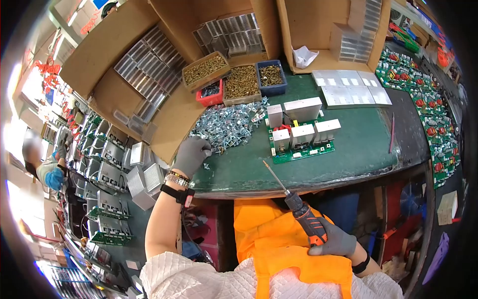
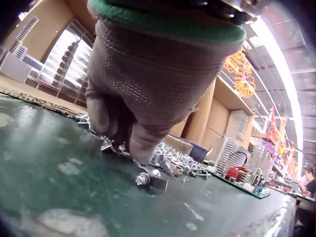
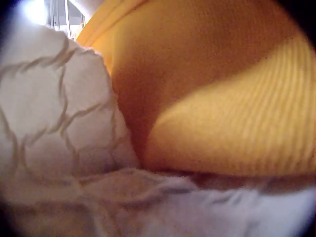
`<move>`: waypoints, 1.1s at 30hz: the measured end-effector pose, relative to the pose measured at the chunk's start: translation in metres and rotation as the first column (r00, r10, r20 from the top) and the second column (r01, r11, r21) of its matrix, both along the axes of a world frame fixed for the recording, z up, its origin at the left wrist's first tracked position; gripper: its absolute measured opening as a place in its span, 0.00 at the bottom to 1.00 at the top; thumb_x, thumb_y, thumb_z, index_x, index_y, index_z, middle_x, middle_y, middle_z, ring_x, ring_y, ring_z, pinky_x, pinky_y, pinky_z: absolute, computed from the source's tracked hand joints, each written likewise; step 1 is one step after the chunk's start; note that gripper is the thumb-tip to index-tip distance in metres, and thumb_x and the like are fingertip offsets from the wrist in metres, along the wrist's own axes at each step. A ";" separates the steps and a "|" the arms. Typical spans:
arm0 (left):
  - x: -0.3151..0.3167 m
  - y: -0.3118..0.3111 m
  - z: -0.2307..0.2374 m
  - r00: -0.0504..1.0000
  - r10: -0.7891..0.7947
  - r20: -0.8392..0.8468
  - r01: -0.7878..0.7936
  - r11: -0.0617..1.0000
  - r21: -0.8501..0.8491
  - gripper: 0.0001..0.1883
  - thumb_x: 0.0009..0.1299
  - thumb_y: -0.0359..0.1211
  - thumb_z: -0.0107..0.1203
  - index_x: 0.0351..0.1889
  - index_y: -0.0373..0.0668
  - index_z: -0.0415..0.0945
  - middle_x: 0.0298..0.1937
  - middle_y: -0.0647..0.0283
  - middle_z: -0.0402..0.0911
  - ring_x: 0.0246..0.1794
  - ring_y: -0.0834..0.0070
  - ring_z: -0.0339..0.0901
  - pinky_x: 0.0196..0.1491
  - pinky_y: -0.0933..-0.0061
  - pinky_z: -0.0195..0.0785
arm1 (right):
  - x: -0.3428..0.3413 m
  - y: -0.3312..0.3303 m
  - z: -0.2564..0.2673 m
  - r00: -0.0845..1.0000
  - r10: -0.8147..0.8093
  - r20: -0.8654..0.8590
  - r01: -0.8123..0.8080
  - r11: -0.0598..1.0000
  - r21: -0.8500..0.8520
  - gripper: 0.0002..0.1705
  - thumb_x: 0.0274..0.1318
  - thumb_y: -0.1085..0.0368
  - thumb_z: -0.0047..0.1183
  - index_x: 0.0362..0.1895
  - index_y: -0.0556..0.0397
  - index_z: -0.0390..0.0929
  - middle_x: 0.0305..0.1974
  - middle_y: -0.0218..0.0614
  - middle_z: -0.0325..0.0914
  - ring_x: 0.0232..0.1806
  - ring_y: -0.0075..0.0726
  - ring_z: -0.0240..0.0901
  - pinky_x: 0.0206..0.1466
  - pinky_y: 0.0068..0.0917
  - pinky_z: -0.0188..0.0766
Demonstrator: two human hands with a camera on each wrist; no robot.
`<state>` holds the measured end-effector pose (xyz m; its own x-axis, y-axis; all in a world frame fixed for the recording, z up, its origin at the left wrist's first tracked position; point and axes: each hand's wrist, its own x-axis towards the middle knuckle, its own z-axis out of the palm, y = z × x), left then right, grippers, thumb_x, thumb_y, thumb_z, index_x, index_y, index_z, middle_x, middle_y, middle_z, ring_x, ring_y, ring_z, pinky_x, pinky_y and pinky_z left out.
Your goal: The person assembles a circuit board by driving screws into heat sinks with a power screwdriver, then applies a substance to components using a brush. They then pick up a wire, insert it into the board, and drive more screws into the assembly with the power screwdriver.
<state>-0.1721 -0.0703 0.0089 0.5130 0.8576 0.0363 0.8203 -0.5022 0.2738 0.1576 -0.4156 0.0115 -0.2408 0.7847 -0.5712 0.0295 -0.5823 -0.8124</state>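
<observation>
My gloved left hand (image 1: 191, 153) is at the near-left edge of a heap of small silvery screws with metal clips (image 1: 226, 124). In the left wrist view its bent fingers (image 2: 144, 143) point down among these parts, fingertips right at them; I cannot tell whether one is pinched. One screw with a clip (image 2: 150, 180) lies just beside the fingertips. My gloved right hand (image 1: 334, 241) grips a black and orange electric screwdriver (image 1: 307, 219) over my lap, its long bit aimed up toward the bench. A green circuit board (image 1: 303, 153) with several silver heat sinks (image 1: 301, 108) stands on the bench.
Behind the heap sit bins of brass-coloured screws (image 1: 242, 82), a red bin (image 1: 211, 94) and a blue bin (image 1: 272, 89). Cardboard boxes (image 1: 114, 65) with metal heat sinks stand behind. Flat metal plates (image 1: 354, 95) and a thin pink stick (image 1: 392, 132) lie right. Boards (image 1: 440, 134) line the right side.
</observation>
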 end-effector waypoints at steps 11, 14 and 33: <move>0.008 0.002 -0.002 0.834 -0.129 -0.536 0.298 0.923 0.242 0.05 0.65 0.32 0.53 0.35 0.43 0.78 0.34 0.58 0.79 0.38 0.60 0.78 0.42 0.61 0.71 | -0.003 0.002 0.015 0.990 0.090 0.109 -0.093 0.995 0.026 0.54 0.37 0.51 0.74 0.66 0.56 0.59 0.46 0.35 0.74 0.47 0.29 0.72 0.52 0.25 0.69; 0.019 0.005 0.001 0.984 0.110 -0.138 -0.089 0.985 0.149 0.06 0.69 0.35 0.53 0.38 0.43 0.76 0.33 0.52 0.81 0.36 0.56 0.80 0.39 0.57 0.73 | 0.003 -0.006 0.009 0.987 0.091 0.136 -0.105 0.989 0.103 0.53 0.38 0.51 0.74 0.66 0.56 0.59 0.46 0.36 0.74 0.47 0.29 0.72 0.53 0.25 0.69; 0.162 -0.119 0.042 0.811 -0.036 0.584 0.144 0.980 -0.140 0.05 0.70 0.27 0.54 0.41 0.40 0.72 0.25 0.63 0.75 0.23 0.78 0.72 0.29 0.76 0.67 | 0.020 -0.016 0.008 0.995 -0.080 0.059 0.077 0.996 0.053 0.52 0.37 0.49 0.72 0.66 0.53 0.60 0.48 0.38 0.74 0.48 0.32 0.73 0.53 0.27 0.70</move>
<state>-0.0104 -0.1893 0.0511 0.5188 0.8291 0.2086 0.4380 -0.4673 0.7679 0.1780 -0.4321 0.0193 -0.1431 0.8282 -0.5418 0.0356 -0.5428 -0.8391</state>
